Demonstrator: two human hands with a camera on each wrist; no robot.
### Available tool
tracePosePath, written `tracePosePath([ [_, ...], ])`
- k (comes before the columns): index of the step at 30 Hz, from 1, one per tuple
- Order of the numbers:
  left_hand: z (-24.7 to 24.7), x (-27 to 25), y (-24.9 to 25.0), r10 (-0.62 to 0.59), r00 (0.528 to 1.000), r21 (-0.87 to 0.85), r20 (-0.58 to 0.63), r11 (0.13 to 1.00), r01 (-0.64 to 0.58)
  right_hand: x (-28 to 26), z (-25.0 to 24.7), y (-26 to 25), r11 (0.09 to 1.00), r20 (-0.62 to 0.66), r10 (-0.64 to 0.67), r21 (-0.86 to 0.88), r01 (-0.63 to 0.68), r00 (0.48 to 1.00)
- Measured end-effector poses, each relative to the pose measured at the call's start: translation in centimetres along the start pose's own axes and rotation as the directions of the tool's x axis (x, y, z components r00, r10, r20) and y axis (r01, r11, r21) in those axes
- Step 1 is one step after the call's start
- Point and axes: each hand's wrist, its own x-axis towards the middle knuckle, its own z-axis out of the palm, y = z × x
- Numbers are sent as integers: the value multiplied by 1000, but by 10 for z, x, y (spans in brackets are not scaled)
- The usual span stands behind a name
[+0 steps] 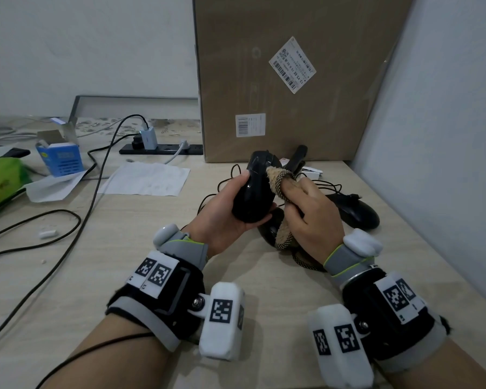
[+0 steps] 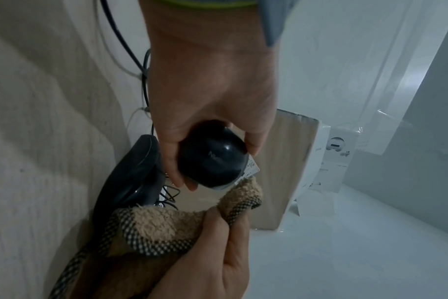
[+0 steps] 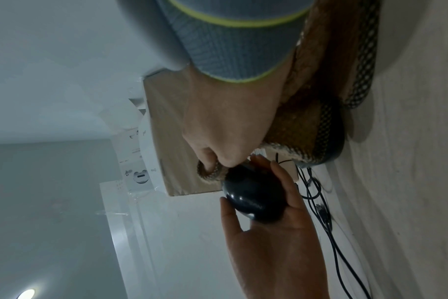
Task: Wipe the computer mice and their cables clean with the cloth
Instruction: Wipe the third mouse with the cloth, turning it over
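Observation:
My left hand grips a glossy black mouse and holds it lifted above the table, thumb on its left side and fingers curled under it. My right hand pinches a tan cloth with a checkered edge and presses it against the mouse's right side. The left wrist view shows the mouse just above the bunched cloth. The rest of the cloth hangs down onto a second black mouse on the table. A third mouse lies to the right among thin black cables.
A tall cardboard box stands just behind the mice, and a wall closes the right side. To the left are a sheet of paper, a power strip, loose black cables, a blue box and a green bag.

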Motion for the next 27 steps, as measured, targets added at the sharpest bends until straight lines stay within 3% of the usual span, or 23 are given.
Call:
tracePosePath([
  [4,0,0,-1,-15,1000,43,-5,999,15,-1,-1,1,998,21,5,-61,-3,1000],
  [12,2,-3,-1,-48,999,101,-13,994,49,2,-2,6,982,-37,165,-89,-167,986],
  [17,2,-2,1,-43,998,83,-34,995,46,1,0,5,999,-42,39,-36,-40,998],
  [23,3,-4,0,-55,998,112,-19,992,57,1,-2,10,988,-65,143,-42,-146,988],
  [27,5,-5,0,-50,999,112,-18,992,52,1,-2,5,998,-67,60,3,-60,996],
])
